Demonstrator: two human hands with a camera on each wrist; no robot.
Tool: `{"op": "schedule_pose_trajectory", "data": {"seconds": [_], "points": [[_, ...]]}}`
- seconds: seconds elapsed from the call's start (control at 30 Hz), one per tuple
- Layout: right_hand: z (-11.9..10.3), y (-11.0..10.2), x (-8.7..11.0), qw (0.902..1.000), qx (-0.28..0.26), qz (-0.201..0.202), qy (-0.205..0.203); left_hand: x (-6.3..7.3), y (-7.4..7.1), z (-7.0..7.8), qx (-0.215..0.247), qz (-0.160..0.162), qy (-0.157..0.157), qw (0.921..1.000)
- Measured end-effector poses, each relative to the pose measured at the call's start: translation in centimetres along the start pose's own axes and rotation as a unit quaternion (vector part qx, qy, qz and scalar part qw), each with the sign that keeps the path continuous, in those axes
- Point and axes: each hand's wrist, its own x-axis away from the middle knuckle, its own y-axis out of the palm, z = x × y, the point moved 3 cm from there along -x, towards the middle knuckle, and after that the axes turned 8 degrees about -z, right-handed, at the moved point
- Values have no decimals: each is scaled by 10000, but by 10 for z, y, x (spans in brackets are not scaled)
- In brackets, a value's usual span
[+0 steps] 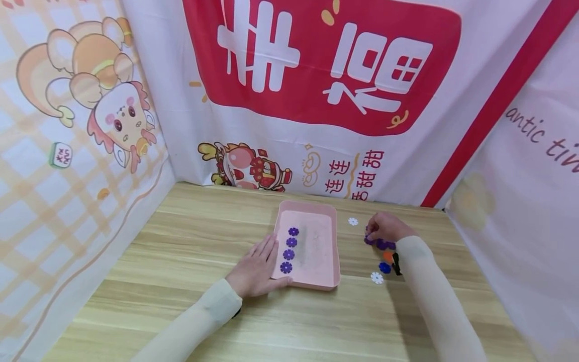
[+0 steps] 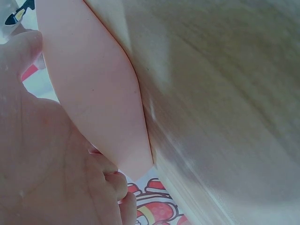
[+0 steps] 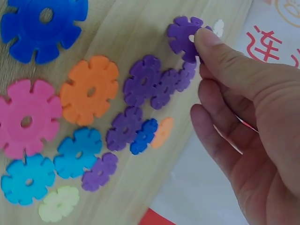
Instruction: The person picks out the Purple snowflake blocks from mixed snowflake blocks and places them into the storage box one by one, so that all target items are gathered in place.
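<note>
My right hand [image 1: 390, 227] pinches a purple snowflake disc [image 3: 183, 38], a notched plastic building piece with a center hole, between thumb and forefinger. It is above the wooden table, and the other fingers are loosely bent. Beneath and beside it lie more purple discs [image 3: 142, 80] in a loose cluster. At the left, my left hand [image 1: 254, 269] rests along the side of a shallow pink tray [image 1: 335, 241], fingers extended over its rim and thumb spread along the near corner. Inside that tray, several purple discs [image 1: 288, 255] lie in a row near the left wall.
Around the cluster lie an orange disc [image 3: 90, 90], a pink disc [image 3: 29, 118], blue discs [image 3: 44, 28], light-blue discs [image 3: 77, 152] and a pale yellow-green disc [image 3: 59, 204]. White discs [image 1: 377, 277] lie right of the tray. Printed cloth [image 1: 316, 161] hangs behind the table.
</note>
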Motion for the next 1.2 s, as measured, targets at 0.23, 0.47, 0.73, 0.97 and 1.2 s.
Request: {"op": "schedule_pose_trajectory", "data": {"seconds": [0.23,0.47,0.73,0.97,1.2], "points": [[-7,-16,8,9995,108,-258,115,-1,0,-1,-16,-8,-1,10000],[-28,-40,13,9995,14,-317,19,-2,0,-2,-22,-11,-6,10000],[-65,-60,11,9986,307,144,-414,-1,1,-2,-30,25,79,10000],[-99,-70,-7,9973,372,244,-589,0,3,-2,86,100,129,9998],[-128,-59,-34,9959,357,151,-812,-2,3,-3,15,37,9,10000]]}}
